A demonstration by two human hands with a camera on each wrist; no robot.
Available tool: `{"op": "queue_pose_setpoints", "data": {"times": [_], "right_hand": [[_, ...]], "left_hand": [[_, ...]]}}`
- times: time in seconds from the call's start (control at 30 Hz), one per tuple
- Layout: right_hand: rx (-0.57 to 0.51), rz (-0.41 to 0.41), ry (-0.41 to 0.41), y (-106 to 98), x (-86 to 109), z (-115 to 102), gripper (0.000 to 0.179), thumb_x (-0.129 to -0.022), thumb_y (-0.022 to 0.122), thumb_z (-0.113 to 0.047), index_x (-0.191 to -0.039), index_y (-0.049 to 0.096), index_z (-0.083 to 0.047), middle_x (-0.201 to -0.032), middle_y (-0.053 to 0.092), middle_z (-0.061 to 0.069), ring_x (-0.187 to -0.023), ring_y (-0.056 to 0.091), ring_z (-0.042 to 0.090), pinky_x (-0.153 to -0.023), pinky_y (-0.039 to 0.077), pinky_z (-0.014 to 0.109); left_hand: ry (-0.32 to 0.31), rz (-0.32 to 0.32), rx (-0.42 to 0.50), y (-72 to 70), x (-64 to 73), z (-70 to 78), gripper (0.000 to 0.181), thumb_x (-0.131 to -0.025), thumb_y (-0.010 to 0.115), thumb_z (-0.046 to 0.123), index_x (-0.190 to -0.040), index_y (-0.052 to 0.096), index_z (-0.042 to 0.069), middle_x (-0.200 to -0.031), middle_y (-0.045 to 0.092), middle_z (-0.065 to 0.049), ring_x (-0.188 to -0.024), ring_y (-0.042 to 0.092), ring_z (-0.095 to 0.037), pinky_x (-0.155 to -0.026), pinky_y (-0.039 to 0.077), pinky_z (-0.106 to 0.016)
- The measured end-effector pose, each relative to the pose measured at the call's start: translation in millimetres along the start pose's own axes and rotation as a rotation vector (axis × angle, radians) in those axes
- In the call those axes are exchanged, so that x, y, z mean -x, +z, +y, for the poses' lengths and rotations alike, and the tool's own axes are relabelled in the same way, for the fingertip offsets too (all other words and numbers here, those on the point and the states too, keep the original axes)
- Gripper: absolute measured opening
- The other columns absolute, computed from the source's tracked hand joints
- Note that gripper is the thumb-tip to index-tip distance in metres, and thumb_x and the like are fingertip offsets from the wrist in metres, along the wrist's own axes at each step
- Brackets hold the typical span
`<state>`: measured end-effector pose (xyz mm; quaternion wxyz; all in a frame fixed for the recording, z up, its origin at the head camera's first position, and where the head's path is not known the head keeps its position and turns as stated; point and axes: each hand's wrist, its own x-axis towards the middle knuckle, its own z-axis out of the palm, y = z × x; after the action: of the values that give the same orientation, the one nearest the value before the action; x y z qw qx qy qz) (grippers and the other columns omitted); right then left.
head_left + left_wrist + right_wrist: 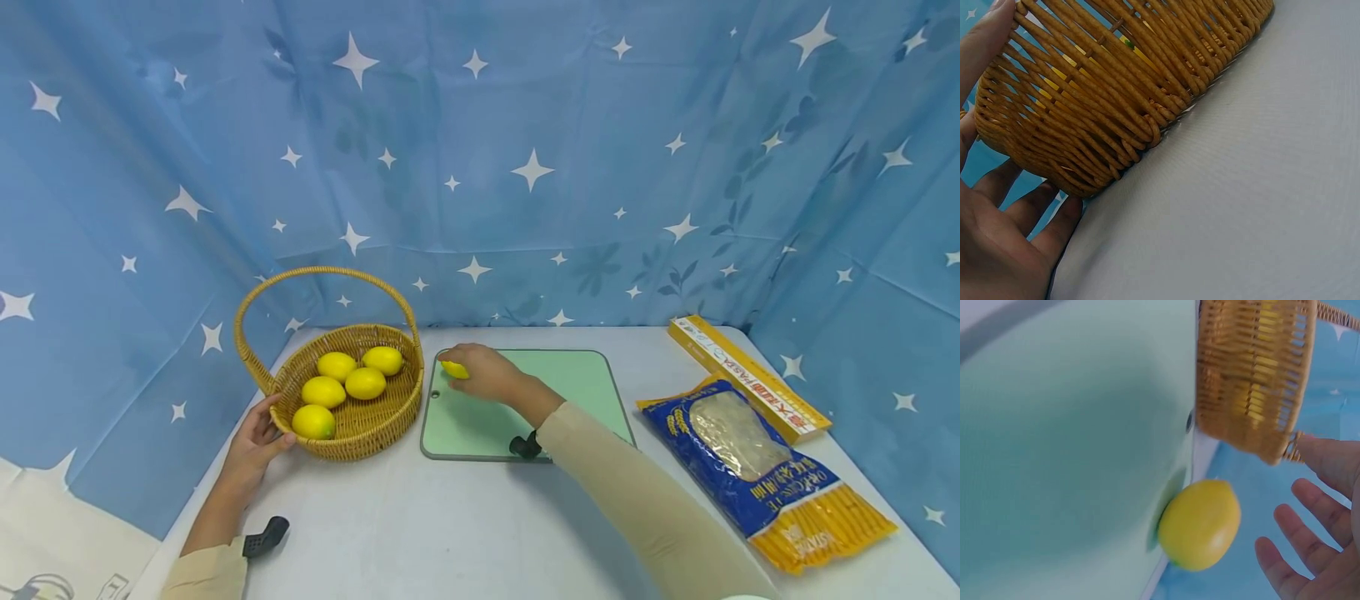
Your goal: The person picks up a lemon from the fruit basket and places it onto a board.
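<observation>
A wicker basket [375, 433] with a tall handle stands at the left, holding several yellow lemons [365, 383]. My left hand [253, 450] grips its near left rim; in the left wrist view the thumb lies at the rim and the fingers [1057, 228] lie against the woven side. One more lemon [1200, 525] sits on the far left part of a pale green cutting board [562, 383]. Above that lemon is my right hand [483, 372]. From the right wrist view, its fingers [1310, 540] are spread and apart from the lemon.
On the right lie a blue and orange pasta bag [757, 467] and, behind it, a long yellow pasta box [750, 375]. A blue star-patterned curtain [480, 167] hangs behind the white table [420, 525].
</observation>
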<state>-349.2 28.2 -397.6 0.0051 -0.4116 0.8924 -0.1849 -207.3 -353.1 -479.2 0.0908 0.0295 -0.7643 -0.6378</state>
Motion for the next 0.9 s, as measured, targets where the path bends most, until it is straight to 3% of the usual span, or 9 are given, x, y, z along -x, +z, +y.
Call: {"op": "queue_pose_setpoints", "data": {"times": [0.3, 0.53, 0.9], "right_hand": [[0.021, -0.001, -0.096, -1.4, 2.7, -24.5, 0.046, -0.094, 0.067, -0.026, -0.137, 0.056, -0.016, -0.134, 0.056, 0.000, -0.122, 0.053, 0.016, -0.100, 0.045, 0.033], [0.005, -0.012, -0.122, -6.5, 0.1, -46.9, 0.046, -0.096, 0.063, -0.028, -0.139, 0.054, -0.017, -0.137, 0.055, -0.002, -0.126, 0.049, 0.015, -0.104, 0.041, 0.032], [-0.018, -0.036, -0.145, -0.1, -19.1, -73.5, 0.046, -0.096, 0.064, -0.027, -0.139, 0.055, -0.016, -0.136, 0.055, -0.003, -0.125, 0.049, 0.012, -0.103, 0.042, 0.029]], "left_hand": [[-0.020, 0.001, 0.004, -0.2, -0.7, 1.7, 0.076, -0.092, 0.068, 0.010, -0.154, 0.025, 0.019, -0.161, 0.010, -0.016, -0.145, 0.015, -0.036, -0.105, 0.032, -0.017], [-0.021, 0.002, 0.010, 1.9, -1.4, 4.1, 0.077, -0.092, 0.068, 0.009, -0.154, 0.024, 0.017, -0.161, 0.010, -0.015, -0.145, 0.015, -0.037, -0.108, 0.029, -0.026], [0.004, -0.004, 0.023, 1.8, 0.7, 2.7, 0.076, -0.092, 0.067, 0.005, -0.154, 0.024, 0.015, -0.161, 0.010, -0.016, -0.144, 0.016, -0.037, -0.101, 0.035, -0.013]]}}
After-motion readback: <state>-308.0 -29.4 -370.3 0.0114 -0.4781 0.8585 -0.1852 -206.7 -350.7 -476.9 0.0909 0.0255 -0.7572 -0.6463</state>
